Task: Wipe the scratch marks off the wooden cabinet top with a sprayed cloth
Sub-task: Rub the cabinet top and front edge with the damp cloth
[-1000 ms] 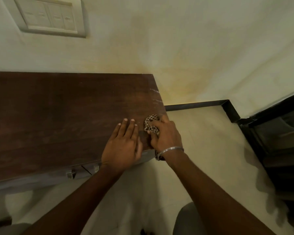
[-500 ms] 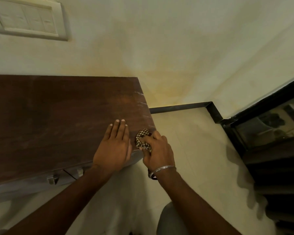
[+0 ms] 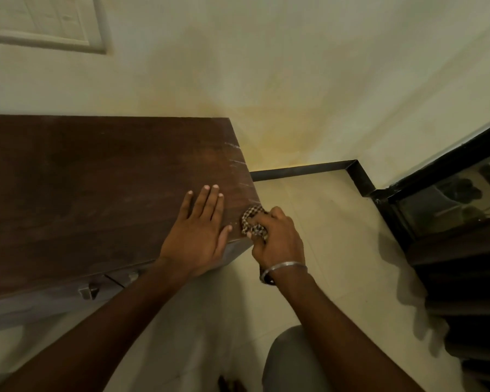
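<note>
Cloth (image 3: 252, 223) is sitting bunched at the near right corner of the cabinet top (image 3: 96, 179), your right hand (image 3: 277, 239) curling round it for rubbing pressure, your left hand (image 3: 198, 236) lying flat beside it, fingers straight, likely bracing.

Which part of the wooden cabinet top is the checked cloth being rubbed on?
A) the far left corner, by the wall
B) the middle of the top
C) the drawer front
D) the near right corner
D: the right hand grips the checked cloth against the near right corner of the cabinet top, beside the flat left hand.
</note>
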Demonstrator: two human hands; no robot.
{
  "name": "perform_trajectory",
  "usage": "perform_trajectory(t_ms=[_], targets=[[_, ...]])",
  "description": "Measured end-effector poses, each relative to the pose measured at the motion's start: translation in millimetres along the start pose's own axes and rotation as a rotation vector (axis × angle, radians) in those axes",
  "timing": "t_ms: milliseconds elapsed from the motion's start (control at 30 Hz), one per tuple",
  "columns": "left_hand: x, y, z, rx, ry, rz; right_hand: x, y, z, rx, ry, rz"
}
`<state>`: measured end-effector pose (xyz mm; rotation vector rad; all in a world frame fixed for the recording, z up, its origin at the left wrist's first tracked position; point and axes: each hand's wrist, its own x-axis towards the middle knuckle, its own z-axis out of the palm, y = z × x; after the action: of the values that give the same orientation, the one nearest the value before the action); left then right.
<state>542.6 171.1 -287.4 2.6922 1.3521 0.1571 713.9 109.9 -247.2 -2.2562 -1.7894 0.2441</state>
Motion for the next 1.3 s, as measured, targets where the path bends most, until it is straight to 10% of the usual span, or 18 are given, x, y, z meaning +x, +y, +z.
perform_trajectory(t_ms=[1300], targets=[[9.1, -13.4, 0.1, -0.155, 0.022, -0.036, 128.4, -42.2, 20.1, -0.014, 0.102, -0.071]])
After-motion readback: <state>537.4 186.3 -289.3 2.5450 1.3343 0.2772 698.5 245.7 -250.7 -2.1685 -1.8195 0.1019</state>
